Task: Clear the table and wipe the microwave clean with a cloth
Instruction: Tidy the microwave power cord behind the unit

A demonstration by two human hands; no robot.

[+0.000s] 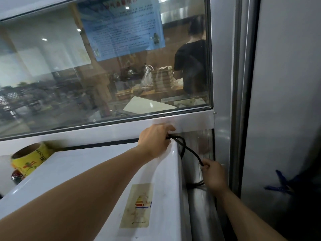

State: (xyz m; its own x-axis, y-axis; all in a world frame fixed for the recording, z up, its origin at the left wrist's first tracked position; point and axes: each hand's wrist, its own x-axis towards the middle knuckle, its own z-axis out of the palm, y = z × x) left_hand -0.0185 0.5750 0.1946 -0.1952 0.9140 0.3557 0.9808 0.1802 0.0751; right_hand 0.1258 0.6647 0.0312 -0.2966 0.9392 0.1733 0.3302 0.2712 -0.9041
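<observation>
The white microwave (86, 171) fills the lower left, seen from above, with a worn label (137, 206) on its top. A black power cord (189, 150) loops off its back right corner. My left hand (154, 141) reaches across the top to that corner and grips the cord where it bends. My right hand (213, 173) is lower, in the gap beside the microwave, and pinches the cord's other stretch. No cloth is in view.
A yellow roll of tape (29, 159) stands on the microwave's back left. Behind runs a glass window (104, 75) with a metal sill (121, 129); a person works beyond it. A steel post and panel (278, 119) close off the right.
</observation>
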